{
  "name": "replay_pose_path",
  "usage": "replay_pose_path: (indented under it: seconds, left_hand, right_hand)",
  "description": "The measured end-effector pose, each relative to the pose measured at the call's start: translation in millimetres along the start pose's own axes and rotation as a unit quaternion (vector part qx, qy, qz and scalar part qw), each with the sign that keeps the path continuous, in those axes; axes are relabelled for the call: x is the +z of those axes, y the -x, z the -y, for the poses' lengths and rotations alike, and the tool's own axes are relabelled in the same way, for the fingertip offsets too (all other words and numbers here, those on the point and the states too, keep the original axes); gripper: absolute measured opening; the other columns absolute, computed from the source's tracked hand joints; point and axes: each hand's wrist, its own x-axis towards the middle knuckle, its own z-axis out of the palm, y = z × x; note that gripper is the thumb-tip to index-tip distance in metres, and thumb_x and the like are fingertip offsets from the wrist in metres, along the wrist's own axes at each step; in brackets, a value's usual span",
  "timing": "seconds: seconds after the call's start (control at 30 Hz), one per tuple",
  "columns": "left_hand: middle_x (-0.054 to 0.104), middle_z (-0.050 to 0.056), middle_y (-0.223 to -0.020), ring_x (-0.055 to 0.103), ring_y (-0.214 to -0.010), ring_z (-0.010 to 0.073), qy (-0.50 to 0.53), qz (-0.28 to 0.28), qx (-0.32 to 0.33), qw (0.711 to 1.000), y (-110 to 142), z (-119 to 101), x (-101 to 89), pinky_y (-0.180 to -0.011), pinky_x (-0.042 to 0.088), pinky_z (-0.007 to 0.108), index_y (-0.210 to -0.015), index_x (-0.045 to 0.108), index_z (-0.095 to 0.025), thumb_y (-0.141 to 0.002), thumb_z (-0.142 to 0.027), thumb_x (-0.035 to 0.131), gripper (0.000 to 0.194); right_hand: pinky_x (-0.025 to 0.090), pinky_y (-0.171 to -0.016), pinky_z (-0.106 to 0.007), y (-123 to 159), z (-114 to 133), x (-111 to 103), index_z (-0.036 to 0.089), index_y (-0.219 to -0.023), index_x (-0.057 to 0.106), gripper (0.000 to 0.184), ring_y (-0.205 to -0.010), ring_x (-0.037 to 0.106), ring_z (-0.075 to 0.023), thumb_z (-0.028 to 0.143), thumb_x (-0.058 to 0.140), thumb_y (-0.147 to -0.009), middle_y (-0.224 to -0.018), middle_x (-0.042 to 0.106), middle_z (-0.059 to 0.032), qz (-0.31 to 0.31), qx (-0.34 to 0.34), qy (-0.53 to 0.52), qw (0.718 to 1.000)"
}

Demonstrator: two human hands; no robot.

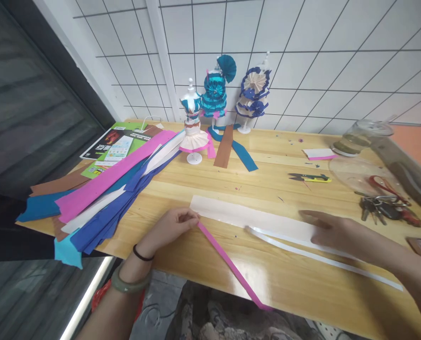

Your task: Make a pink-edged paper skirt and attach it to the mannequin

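Between thumb and fingertips, my left hand (pixel 175 225) pinches one end of a narrow pink paper strip (pixel 227 262), beside the left end of a wide white paper strip (pixel 238 213). The pink strip slants down over the front table edge. My right hand (pixel 334 233) rests with fingers stretched out on the right part of the white strip. A thin white strip with a shiny face (pixel 302 253) runs along the wide strip's near side and curves off to the right.
Three small dress forms in paper dresses (pixel 194 139) stand at the back. Coloured paper strips (pixel 107 184) are piled at left. Yellow-handled thread snips (pixel 311 177), keys (pixel 376 208) and a glass jar (pixel 352 139) lie or stand at right. Brown paper (pixel 225 146) lies mid-table.
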Motion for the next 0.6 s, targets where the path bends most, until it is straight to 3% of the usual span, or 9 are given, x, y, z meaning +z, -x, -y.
replay_pose_path:
  seconds: [0.03,0.1,0.17,0.23,0.33,0.4,0.5,0.6]
  left_hand:
    - [0.066,0.006,-0.1,0.058,-0.096,0.0196,0.001,0.001,-0.004,1.0,-1.5,0.3,0.3,-0.086,0.042,0.032,-0.08,0.064,-0.017,-0.078,-0.038,0.056,0.023]
    - [0.067,0.005,-0.094,0.059,-0.09,0.0181,-0.003,0.003,-0.008,1.0,-3.4,-0.8,0.5,-0.081,0.043,0.03,-0.08,0.064,-0.016,-0.078,-0.038,0.056,0.023]
    - [0.066,0.003,-0.084,0.058,-0.079,0.0154,-0.014,0.006,-0.008,1.0,-3.6,-3.7,0.2,-0.073,0.043,0.027,-0.08,0.064,-0.016,-0.078,-0.037,0.055,0.023]
    - [0.063,0.001,-0.076,0.054,-0.07,0.0128,-0.02,0.008,-0.006,1.0,-2.5,-7.8,0.0,-0.065,0.041,0.024,-0.08,0.063,-0.016,-0.079,-0.037,0.054,0.023]
    - [0.06,0.0,-0.072,0.051,-0.065,0.011,-0.016,0.009,0.0,1.0,0.8,-14.9,0.2,-0.06,0.039,0.022,-0.078,0.062,-0.015,-0.08,-0.035,0.054,0.021]
    - [0.06,-0.001,-0.071,0.05,-0.064,0.0104,-0.012,0.009,0.003,1.0,3.4,-19.4,0.5,-0.06,0.038,0.022,-0.078,0.063,-0.015,-0.079,-0.034,0.055,0.02]
    - [0.061,-0.001,-0.07,0.05,-0.062,0.0097,-0.014,0.008,-0.003,1.0,7.2,-23.5,-0.8,-0.057,0.037,0.021,-0.077,0.064,-0.015,-0.078,-0.032,0.056,0.019]
    - [0.063,0.0,-0.07,0.048,-0.058,0.0091,-0.024,0.005,-0.03,0.999,10.3,-21.8,-5.1,-0.052,0.034,0.02,-0.077,0.065,-0.015,-0.078,-0.033,0.056,0.02]
  right_hand:
    - [0.047,-0.063,-0.028,-0.4,-3.9,-4.5,0.02,-0.109,0.065,0.038,-0.073,0.066,-0.0216,0.026,0.06,-0.072,-0.093,0.07,-0.0151,0.047,-0.016,0.009,0.999]
    - [0.046,-0.078,-0.037,1.5,1.2,-14.3,0.016,-0.111,0.063,0.045,-0.094,0.061,-0.0308,0.032,0.063,-0.069,-0.109,0.064,-0.0191,0.034,-0.05,0.04,0.997]
    - [0.044,-0.086,-0.042,8.0,29.1,-19.4,0.018,-0.112,0.06,0.044,-0.102,0.058,-0.0314,0.038,0.06,-0.073,-0.116,0.06,-0.0165,-0.029,-0.081,0.013,0.996]
    - [0.048,-0.081,-0.038,16.3,75.1,-14.9,0.022,-0.106,0.061,0.034,-0.097,0.06,-0.0261,0.042,0.052,-0.08,-0.114,0.062,-0.0117,-0.043,-0.09,-0.083,0.992]
    - [0.05,-0.076,-0.033,22.0,148.0,9.4,0.023,-0.104,0.062,0.028,-0.09,0.062,-0.0208,0.038,0.049,-0.084,-0.105,0.066,-0.0082,0.07,-0.134,-0.23,0.961]
    - [0.049,-0.076,-0.033,19.2,181.4,30.6,0.02,-0.107,0.061,0.03,-0.087,0.062,-0.0201,0.034,0.049,-0.084,-0.098,0.068,-0.0077,0.127,-0.138,-0.294,0.937]
    - [0.048,-0.067,-0.03,12.4,202.6,57.1,0.017,-0.091,0.065,0.026,-0.075,0.062,-0.0184,0.036,0.051,-0.082,-0.08,0.068,-0.0051,0.186,-0.111,-0.363,0.906]
    - [0.046,-0.053,-0.025,10.3,203.6,71.6,0.014,-0.07,0.06,0.032,-0.053,0.057,-0.0116,0.043,0.05,-0.081,-0.06,0.061,-0.0013,0.292,-0.044,-0.449,0.843]
